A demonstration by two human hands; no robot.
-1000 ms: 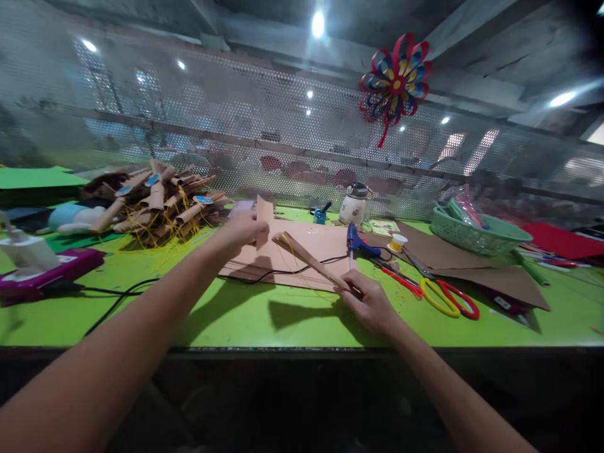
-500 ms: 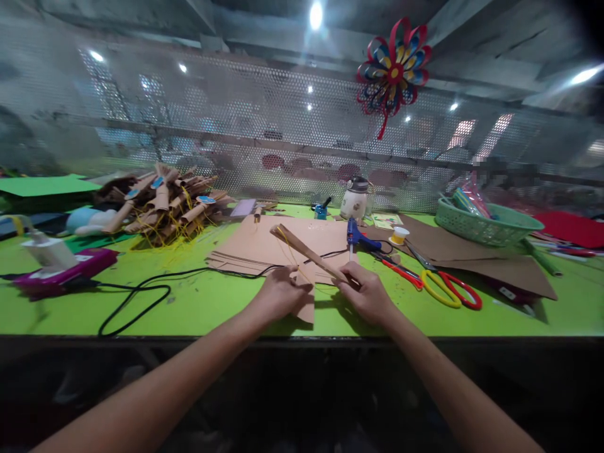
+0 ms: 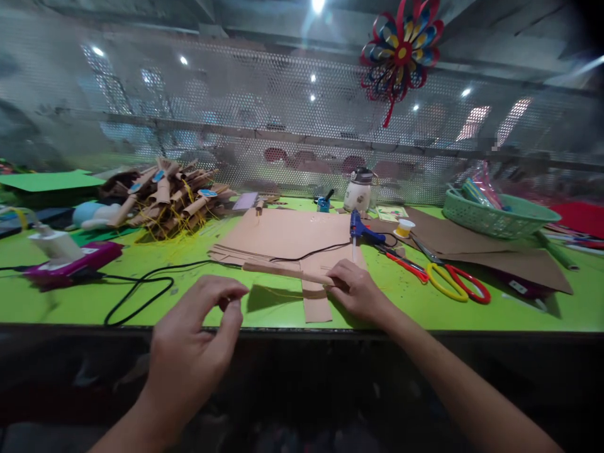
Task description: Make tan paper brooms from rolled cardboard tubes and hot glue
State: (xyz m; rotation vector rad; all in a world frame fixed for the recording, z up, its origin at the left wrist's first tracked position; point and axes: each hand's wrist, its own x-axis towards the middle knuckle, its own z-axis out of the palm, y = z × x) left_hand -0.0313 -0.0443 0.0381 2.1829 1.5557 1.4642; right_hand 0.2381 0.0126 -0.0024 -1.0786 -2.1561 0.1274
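My right hand (image 3: 352,286) is closed around the right end of a rolled brown paper tube (image 3: 274,269), held almost level above the table. A thin yellow string (image 3: 278,294) runs below the tube towards my left hand (image 3: 198,333). That hand is raised near the front edge with thumb and forefinger pinched on the string's end. Under the tube, a narrow brown paper strip (image 3: 317,308) lies at the table's front. Behind it is a stack of brown paper sheets (image 3: 283,229), crossed by a black cable.
A blue glue gun (image 3: 363,229) and scissors (image 3: 453,283) with yellow and red handles lie to the right. At the left stand a pile of paper rolls (image 3: 174,198) and a purple power strip (image 3: 70,267). A green basket (image 3: 500,217) sits at the back right.
My left hand has pulled left and towards me, drawing the string out from the tube. The tube has dropped from a tilt to nearly level in my right hand.
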